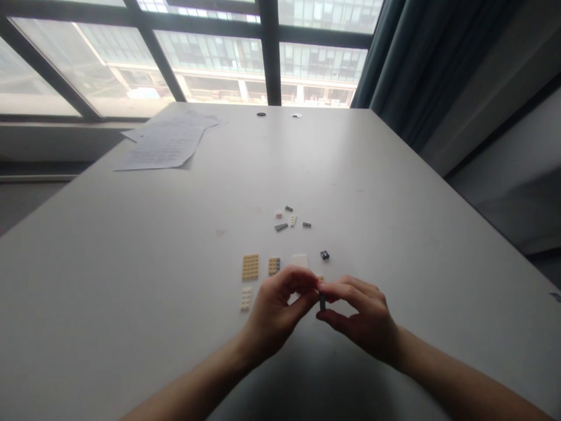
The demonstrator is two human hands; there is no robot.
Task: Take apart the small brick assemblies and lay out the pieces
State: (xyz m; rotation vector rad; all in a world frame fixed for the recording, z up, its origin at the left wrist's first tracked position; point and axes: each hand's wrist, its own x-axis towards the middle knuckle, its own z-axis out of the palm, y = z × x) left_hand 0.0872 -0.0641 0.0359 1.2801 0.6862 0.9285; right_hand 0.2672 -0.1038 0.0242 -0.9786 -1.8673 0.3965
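Between the fingertips of both hands is a small dark grey building brick (322, 302), partly covered by the fingers. My left hand (283, 307) pinches it from the left with thumb and forefinger. From the other side my right hand (362, 307) grips it, thumb below and fingers above. Just beyond the hands lie a white flat plate (300, 259), partly hidden, and a small tan-and-grey plate (274, 266). A larger tan studded plate (250, 266) and a white studded plate (246, 299) lie left of my left hand.
A black brick (324, 255) sits beyond my right hand. Farther off are several small pieces, among them a grey strip (281, 227) and a white wedge (293, 221). Printed papers (162, 143) cover the far left of the white table (131, 263). Windows and a curtain (403, 70) border it.
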